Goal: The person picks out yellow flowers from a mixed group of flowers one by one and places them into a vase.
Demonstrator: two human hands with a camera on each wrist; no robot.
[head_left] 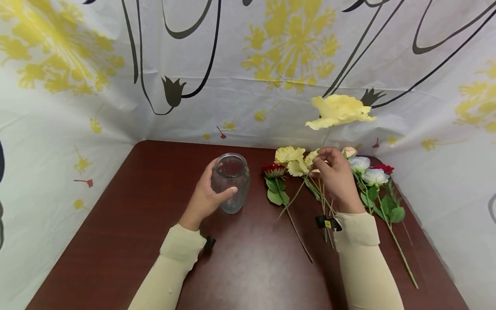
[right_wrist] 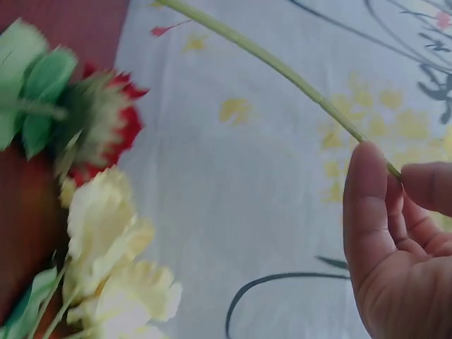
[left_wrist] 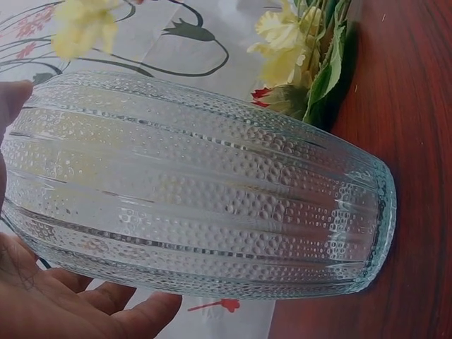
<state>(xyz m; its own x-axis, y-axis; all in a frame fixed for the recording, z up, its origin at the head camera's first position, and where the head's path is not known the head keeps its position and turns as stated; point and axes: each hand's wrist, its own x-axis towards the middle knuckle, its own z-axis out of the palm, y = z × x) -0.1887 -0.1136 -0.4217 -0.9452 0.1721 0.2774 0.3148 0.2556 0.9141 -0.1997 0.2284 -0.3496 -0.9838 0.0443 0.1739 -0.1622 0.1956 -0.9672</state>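
My left hand (head_left: 205,196) grips a clear, ribbed glass vase (head_left: 236,189), thumb across its near side and fingers around its far side. The vase stands upright, and its dimpled glass fills much of the left wrist view. My right hand (head_left: 335,174) pinches the thin green stem (right_wrist: 282,67) of a yellow flower (head_left: 339,112) between thumb and fingertips. The bloom is raised above the hand, against the white cloth, and the stem slants down to the left. Through the glass mouth (head_left: 231,165) no flower shows inside.
Other yellow flowers (head_left: 290,156) lie under and left of my right hand, beside a red flower (head_left: 274,171) with green leaves. White flowers (head_left: 375,176) and a second red one (head_left: 384,168) lie to the right. Patterned white cloth (head_left: 240,103) hangs behind the dark wooden table (head_left: 155,189).
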